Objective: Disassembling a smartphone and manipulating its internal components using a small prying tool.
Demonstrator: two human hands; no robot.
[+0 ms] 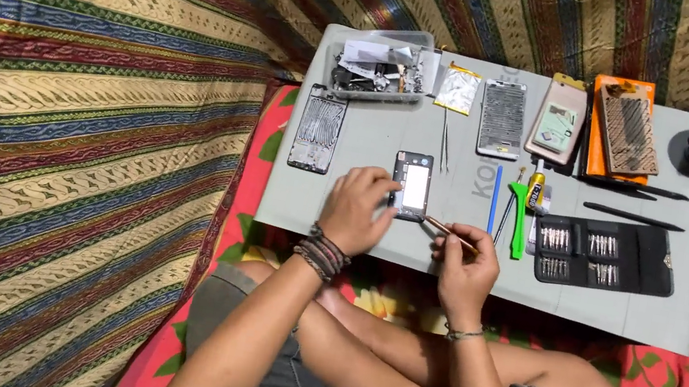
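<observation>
One grey table (373,133) carries four opened phone bodies. Beyond the left hand (356,209), one clear tray (333,38) holds loose parts and papers. Right of the right hand (465,265), one black case (604,256) holds rows of screwdriver bits. The left grip steadies the small phone frame (411,186); the right grip pinches a thin tool (448,231), tip at the frame's lower edge.

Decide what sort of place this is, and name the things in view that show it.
Probably a makeshift phone-repair spot at home, worked on the floor. The left hand steadies an opened phone on a grey work mat, a case of screwdriver bits lies alongside, and striped patterned cloth covers the surroundings.
</observation>
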